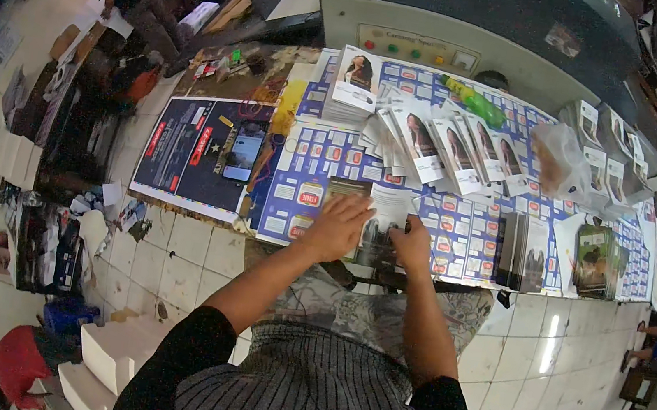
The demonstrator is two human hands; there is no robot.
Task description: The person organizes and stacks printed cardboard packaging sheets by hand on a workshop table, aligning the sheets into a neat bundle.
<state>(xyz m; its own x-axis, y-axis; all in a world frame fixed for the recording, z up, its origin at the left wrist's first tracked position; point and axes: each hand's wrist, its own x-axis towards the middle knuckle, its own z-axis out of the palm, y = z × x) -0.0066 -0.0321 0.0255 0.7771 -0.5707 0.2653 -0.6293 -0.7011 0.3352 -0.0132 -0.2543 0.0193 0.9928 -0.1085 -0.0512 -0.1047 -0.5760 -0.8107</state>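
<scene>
Pale grey-green machine with a dark top (521, 64) stands behind the table (266, 81), which is mostly covered by blue printed sheets (301, 160). On the sheets, big to small: loose fanned pile of white-and-dark leaflets (419, 146) at centre; neat stack of similar leaflets (356, 80) back left of it; squared batch of dark-edged leaflets (533, 257) at right, near the front edge; translucent plastic bag (562, 161) right of the fan.

Work piece: brown-and-white printed paper piece (387, 204) at the table's front edge, in front of the fan, under both hands. Single sheet or booklet, can't tell.

Left hand (340, 227): fingers extended, palm down on the piece. Right hand (412, 241): fingers curled at its right side; can't tell if they pinch it.

Status, my read: mid-batch. Neat stacks look done, the fan is unsquared, the current piece isn't finished. Finished-versus-waiting split unconfirmed.

Smallest: green plastic bottle (479, 104), behind the fan.
</scene>
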